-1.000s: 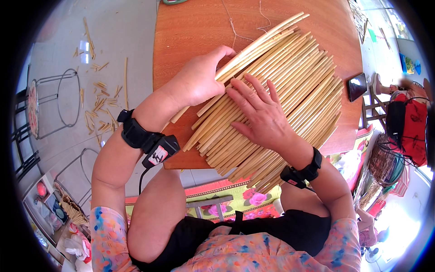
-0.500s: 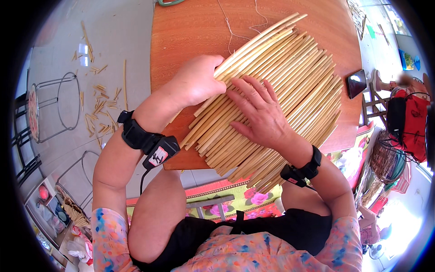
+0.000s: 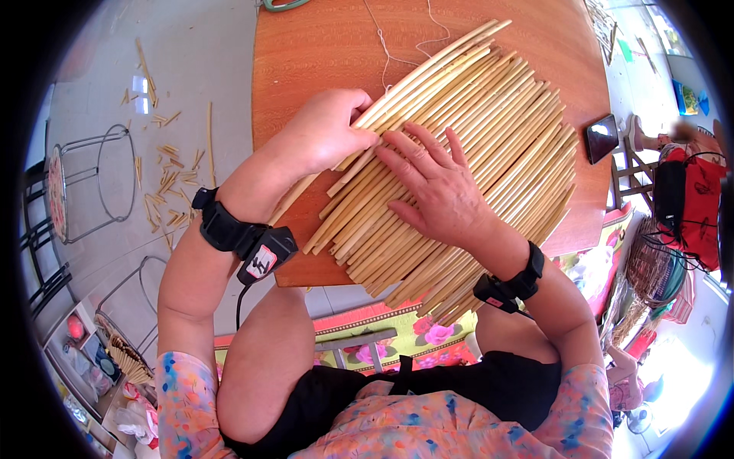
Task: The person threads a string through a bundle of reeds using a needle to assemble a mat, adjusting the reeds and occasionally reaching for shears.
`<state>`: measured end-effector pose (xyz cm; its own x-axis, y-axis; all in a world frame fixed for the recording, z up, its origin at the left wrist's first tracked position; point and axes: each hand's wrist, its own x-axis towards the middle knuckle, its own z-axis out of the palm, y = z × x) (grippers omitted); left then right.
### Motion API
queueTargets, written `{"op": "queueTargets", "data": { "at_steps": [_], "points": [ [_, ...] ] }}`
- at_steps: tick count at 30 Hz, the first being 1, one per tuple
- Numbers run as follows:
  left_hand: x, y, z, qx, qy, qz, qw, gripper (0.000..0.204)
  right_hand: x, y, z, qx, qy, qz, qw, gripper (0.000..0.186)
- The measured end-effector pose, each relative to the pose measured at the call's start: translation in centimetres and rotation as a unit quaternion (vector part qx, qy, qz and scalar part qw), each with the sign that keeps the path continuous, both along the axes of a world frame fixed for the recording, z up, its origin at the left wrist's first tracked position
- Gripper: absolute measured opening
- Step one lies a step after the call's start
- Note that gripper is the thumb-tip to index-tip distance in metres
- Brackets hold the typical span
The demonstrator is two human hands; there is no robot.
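A mat of pale yellow stalks (image 3: 489,176), laid side by side on a slant, rests on the brown wooden table (image 3: 321,61). At its upper left edge my left hand (image 3: 329,134) is closed round a long stalk (image 3: 428,70), whose lower end sticks out below my wrist. My right hand (image 3: 440,183) lies flat on the mat with its fingers spread, pressing on the stalks. A thin white string (image 3: 386,55) trails from the mat's far edge across the tabletop. Whatever joins the stalks is hard to make out.
A black phone (image 3: 601,139) lies at the table's right edge, and green handles (image 3: 284,4) show at the far edge. Cut stalk pieces (image 3: 170,180) litter the floor at left, near a wire-framed stool (image 3: 92,183). A red bag (image 3: 692,206) is at far right.
My left hand has shifted slightly left and up along with the long stalk, whose lower end now shows further out. My right hand stays nearly where it was on the mat.
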<state>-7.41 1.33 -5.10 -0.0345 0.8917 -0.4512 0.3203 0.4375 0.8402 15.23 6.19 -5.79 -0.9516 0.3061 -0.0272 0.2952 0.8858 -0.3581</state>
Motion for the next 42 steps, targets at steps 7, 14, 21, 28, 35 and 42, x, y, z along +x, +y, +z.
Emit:
{"op": "queueTargets", "data": {
  "at_steps": [7, 14, 21, 28, 35, 42],
  "points": [
    [0.1, 0.4, -0.3, 0.024, 0.09, -0.03, 0.995, 0.025, -0.1, 0.1, 0.2, -0.001, -0.006, 0.004, 1.0, 0.073],
    [0.0, 0.3, -0.2, 0.052, 0.095, -0.042, 0.993, 0.03, 0.0, 0.1, 0.0, -0.02, 0.009, 0.005, 1.0, 0.069],
    [0.2, 0.5, -0.1, 0.032, 0.085, -0.031, 0.995, 0.028, -0.1, 0.3, 0.3, -0.024, 0.015, 0.018, 0.999, 0.067],
    [0.0, 0.1, -0.5, 0.042, -0.013, -0.004, 0.999, 0.029, -0.6, 0.5, 1.0, 0.01, -0.009, 0.031, 0.999, 0.065],
    [0.0, 0.1, -0.3, 0.027, -0.021, -0.003, 0.999, 0.03, -1.1, 0.3, 1.4, 0.015, -0.032, 0.024, 0.999, 0.059],
    [0.0, -0.1, -0.5, 0.036, -0.013, 0.001, 0.999, 0.026, -1.0, 0.1, 1.1, 0.011, -0.024, 0.018, 1.0, 0.055]
  ]
}}
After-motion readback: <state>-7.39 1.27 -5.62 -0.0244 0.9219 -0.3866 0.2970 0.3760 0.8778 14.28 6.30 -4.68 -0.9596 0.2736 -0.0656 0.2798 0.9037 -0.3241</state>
